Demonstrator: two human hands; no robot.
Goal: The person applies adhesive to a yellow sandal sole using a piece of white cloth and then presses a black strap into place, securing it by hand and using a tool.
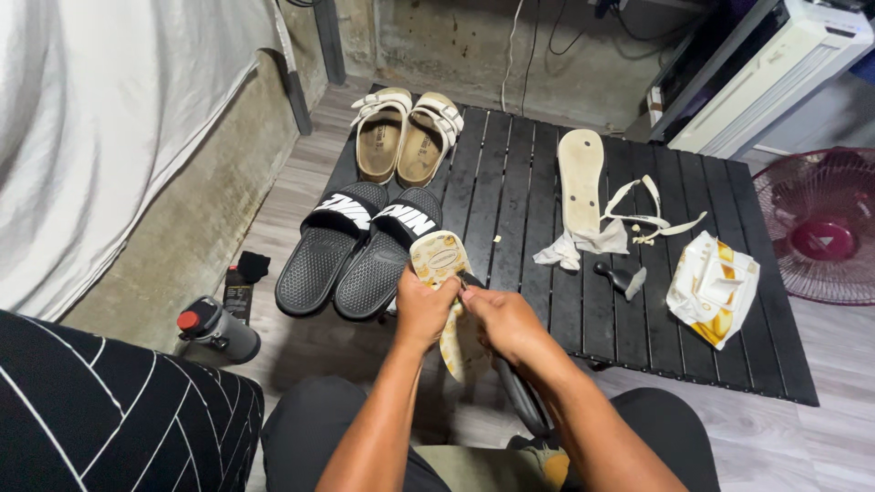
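Observation:
My left hand (421, 308) and my right hand (503, 321) both grip a cream flip-flop sole (439, 260) with a yellow pattern, held over the near edge of the low black slatted table (510, 164). My right hand's fingers also pinch something small and dark at the sole; I cannot tell what it is. A second cream flip-flop sole (581, 178) lies flat on the table farther back, with its detached white strap (652, 214) beside it.
A pair of black slides (351, 251) and a pair of tan buckle sandals (406, 137) sit on the table's left. A white rag (583, 244), a small dark tool (622, 276) and a crumpled white-yellow bag (713, 287) lie right. A grey bottle (219, 330) stands on the floor; a red fan (820, 223) is at right.

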